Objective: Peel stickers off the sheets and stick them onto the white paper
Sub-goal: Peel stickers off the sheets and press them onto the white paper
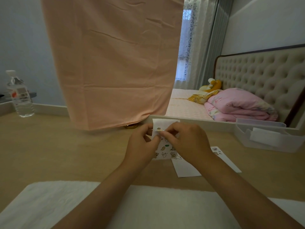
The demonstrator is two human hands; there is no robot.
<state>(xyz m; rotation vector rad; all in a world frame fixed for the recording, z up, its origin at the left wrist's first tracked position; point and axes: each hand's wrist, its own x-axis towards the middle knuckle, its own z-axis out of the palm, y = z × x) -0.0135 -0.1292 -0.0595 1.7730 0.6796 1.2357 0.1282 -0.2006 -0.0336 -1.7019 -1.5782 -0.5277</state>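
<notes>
L hand [140, 146] grips sticker sheet [165, 150] by its left edge, held above the mid tabletop. R hand [186, 142] pinches sticker [159, 129] near the sheet's top. White paper [184, 169] lies flat, partly under the R forearm. Peach cloth [115, 71] hangs at the far edge, bottle [20, 98] at the far-left corner, plastic tray [280, 147] at the right edge.

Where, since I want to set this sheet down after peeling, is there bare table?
Widest: bare table left of the left hand, between water bottle and white cloth. A narrower strip lies between white paper and plastic tray. Crowded at centre, where it and the right hand grip the sticker sheet.
</notes>
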